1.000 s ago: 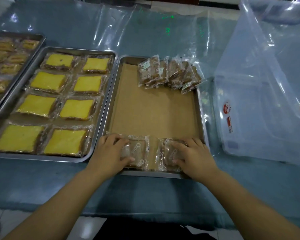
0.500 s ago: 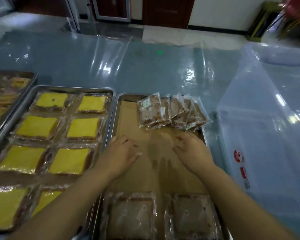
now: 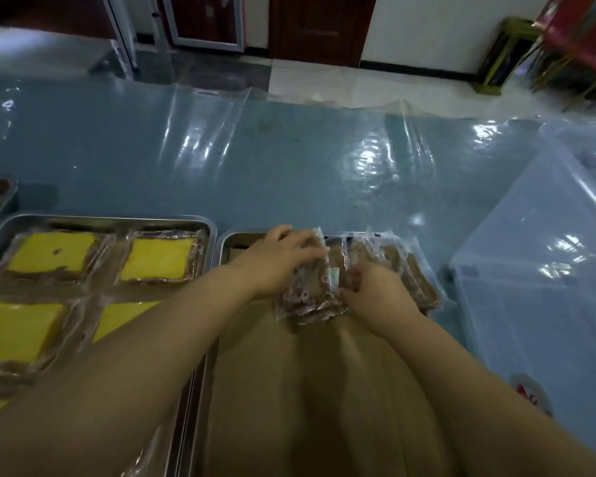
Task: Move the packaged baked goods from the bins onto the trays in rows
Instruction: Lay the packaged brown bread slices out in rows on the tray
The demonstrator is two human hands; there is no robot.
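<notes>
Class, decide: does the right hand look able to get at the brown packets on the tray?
Likely yes: the right hand curls its fingers into the brown packets; nothing lies between.

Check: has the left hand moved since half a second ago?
Yes. The left hand went toward the far end of the tray, from bare paper onto the stack of brown packets.

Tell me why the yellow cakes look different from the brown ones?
The yellow cakes are yellow; the brown packs are dark. The yellow cakes lie flat in rows on a steel tray; the brown packs lean bunched at the far end of the paper-lined tray. No hand touches the yellow cakes; the left hand and right hand grip the brown packs. Both sit in clear wrappers.
</notes>
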